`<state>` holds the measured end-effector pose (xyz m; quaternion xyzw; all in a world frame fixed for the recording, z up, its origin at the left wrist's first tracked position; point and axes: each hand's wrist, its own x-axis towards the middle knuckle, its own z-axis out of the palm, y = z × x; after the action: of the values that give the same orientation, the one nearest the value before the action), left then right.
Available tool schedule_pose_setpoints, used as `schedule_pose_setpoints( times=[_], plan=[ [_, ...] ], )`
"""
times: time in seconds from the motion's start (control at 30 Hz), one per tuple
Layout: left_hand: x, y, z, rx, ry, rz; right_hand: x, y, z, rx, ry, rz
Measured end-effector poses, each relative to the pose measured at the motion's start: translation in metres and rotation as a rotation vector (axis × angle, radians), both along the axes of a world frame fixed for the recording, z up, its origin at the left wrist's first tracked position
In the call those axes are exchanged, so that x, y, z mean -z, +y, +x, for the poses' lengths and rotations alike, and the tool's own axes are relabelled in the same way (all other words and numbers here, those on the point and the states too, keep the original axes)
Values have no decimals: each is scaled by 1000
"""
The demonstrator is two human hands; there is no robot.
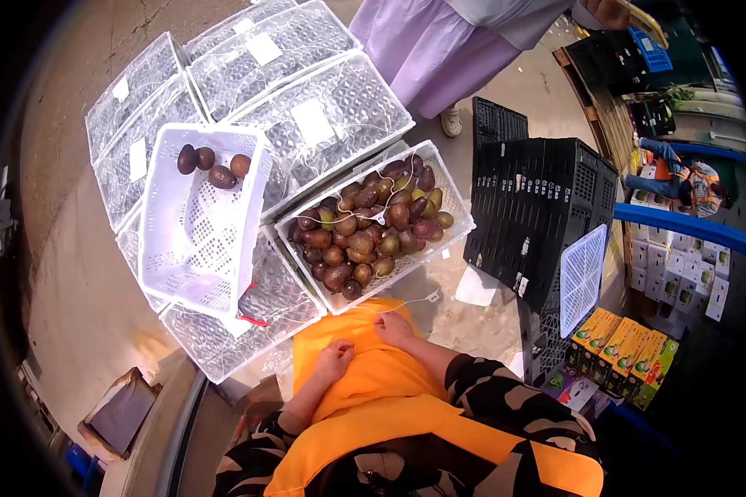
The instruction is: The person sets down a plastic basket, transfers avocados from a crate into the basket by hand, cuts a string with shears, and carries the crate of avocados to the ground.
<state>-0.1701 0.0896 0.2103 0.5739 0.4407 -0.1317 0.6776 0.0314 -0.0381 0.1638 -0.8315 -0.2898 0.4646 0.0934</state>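
In front of my orange apron (365, 377), my left hand (336, 360) has its fingers curled in, with no object showing in it. Close by, at the near edge of the avocado crate, my right hand (394, 329) is also curled. A thin white cord (408, 303) passes beside its fingers; contact is unclear. The white crate (456, 234) holds many dark purple, brown and green avocados (365, 236). To its left, a white perforated basket (199, 277) with several avocados (222, 176) rests tilted on wrapped crates. Neither hand touches the avocados.
Several plastic-wrapped white crates (278, 83) surround the basket. At right stand stacked black crates (518, 190), a white lattice basket (583, 277) and yellow-green cartons (630, 352). A person in a lilac skirt (427, 50) stands beyond; another in an orange vest (704, 189) is farther right.
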Motion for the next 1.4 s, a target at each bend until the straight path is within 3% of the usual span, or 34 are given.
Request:
schedule_pose_setpoints(
  times=[0.07,0.13,0.3,0.43,0.5,0.53,0.6,0.7,0.77,0.8,0.87,0.9,1.0,1.1,1.2,1.3,1.37,1.4],
  plan=[
    [16,12,-26,-107,36,-128,-4,-3,-12,-47,-90,93],
    [7,48,-36,-179,56,-29,-21,7,-14,3,-36,41],
    [4,120,-91,-507,185,-75,-61,35,-28,196,61,14],
    [-8,163,-147,-498,342,-30,-87,43,-49,184,-207,199],
    [-18,179,-166,-482,393,-7,-110,65,-58,355,47,320],
    [-26,185,-169,-481,413,-9,-134,81,-56,431,171,383],
    [-36,192,-170,-471,415,28,-241,130,-39,324,494,483],
    [-29,200,-175,-442,387,43,-379,183,-23,88,782,883],
    [44,216,-200,-384,278,-14,-462,195,-15,-75,1009,1121],
    [64,223,-198,-401,223,-38,-492,204,-11,-276,938,1522],
    [82,230,-186,-436,125,-90,-539,206,-15,-356,996,1790],
    [-1,220,-130,-283,237,37,-557,206,-17,-366,1016,1929],
    [-28,216,-96,-271,52,32,-586,204,-15,-260,1089,2167],
    [-12,211,-95,-230,3,21,-594,195,-12,-220,1287,1946],
    [7,211,-112,-200,73,21,-588,190,-24,-204,1264,1819],
    [11,201,-143,-207,207,52,-578,197,-34,-237,989,1825],
    [36,197,-170,-156,251,140,-555,202,-30,-345,731,1598],
    [42,198,-184,-77,240,184,-534,207,-35,-299,774,1544]
  ],
)
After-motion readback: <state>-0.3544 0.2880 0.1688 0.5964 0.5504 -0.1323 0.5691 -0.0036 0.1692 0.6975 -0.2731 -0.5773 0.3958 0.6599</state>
